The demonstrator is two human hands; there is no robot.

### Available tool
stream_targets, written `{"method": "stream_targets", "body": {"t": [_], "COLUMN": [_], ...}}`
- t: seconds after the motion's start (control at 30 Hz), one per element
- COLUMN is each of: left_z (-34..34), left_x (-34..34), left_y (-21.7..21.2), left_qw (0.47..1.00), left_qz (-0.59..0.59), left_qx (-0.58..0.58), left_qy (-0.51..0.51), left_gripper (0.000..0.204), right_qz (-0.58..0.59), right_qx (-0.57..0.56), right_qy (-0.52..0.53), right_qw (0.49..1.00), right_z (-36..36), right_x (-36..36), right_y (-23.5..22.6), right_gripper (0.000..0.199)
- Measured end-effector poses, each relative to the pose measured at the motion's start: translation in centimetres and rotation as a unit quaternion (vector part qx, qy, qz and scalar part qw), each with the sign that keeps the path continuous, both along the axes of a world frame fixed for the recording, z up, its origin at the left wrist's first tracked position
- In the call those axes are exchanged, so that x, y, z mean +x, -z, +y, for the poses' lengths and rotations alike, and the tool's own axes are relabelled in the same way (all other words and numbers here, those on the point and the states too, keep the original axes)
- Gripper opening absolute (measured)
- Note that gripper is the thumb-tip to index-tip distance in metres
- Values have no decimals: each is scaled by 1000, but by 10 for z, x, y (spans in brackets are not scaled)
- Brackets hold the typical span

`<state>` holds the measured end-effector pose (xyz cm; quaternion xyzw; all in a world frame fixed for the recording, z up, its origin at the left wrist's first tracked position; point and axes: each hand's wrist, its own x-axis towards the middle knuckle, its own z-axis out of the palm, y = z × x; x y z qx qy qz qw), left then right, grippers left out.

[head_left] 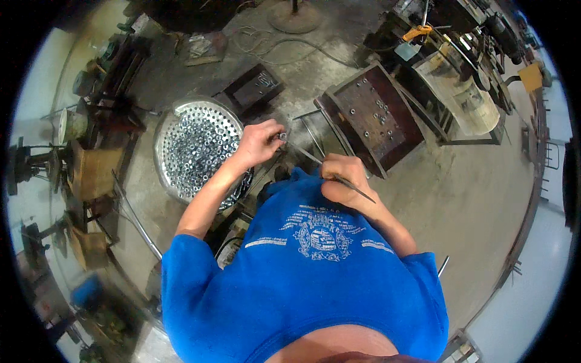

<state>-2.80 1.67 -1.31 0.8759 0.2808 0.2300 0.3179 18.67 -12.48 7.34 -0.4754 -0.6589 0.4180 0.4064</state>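
Both our hands are closed, up in front of the blue shirt (302,290). Left hand (260,142): thumb and fingers pinched on a small metal ring (282,137), held out past the fingertips. Right hand (345,178): fist wrapped round a slim metal rod (310,156), slanted, darker end sticking out toward our right forearm. Rod's far tip is right at the ring; can't tell if it's inside the bore or just beside it.

Just left of our left forearm: big round metal pan (160,151), heaped with similar small rings (206,148). Ahead of the hands we've got a small dark box (244,97) with a few metal pieces (265,78) in it. Ahead-right is a larger rusty-brown tray (387,148), tilted in our view, loose rings scattered over its bottom. Further out: cable on the concrete floor (460,181), round stand base (295,19) beyond it.
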Motion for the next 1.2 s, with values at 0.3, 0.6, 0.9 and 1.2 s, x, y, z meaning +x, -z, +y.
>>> {"method": "stream_targets", "body": {"t": [0.3,0.6,0.9,1.2], "left_z": [5,12,-10,-10], "left_x": [26,46,111,231], "left_y": [-10,-3,1,90], "left_qw": [998,995,975,975], "left_qz": [-36,-43,-30,80], "left_qx": [13,10,55,7], "left_qy": [48,84,211,206], "left_gripper": [26,25,28,34], "right_qz": [0,7,-51,-99], "right_qx": [9,-4,-8,-100], "right_qy": [68,86,101,414], "right_qw": [998,996,994,899], "right_z": [-4,-15,-9,-100], "right_x": [15,28,44,93], "right_y": [4,4,62,57], "right_gripper": [21,24,20,16]}}
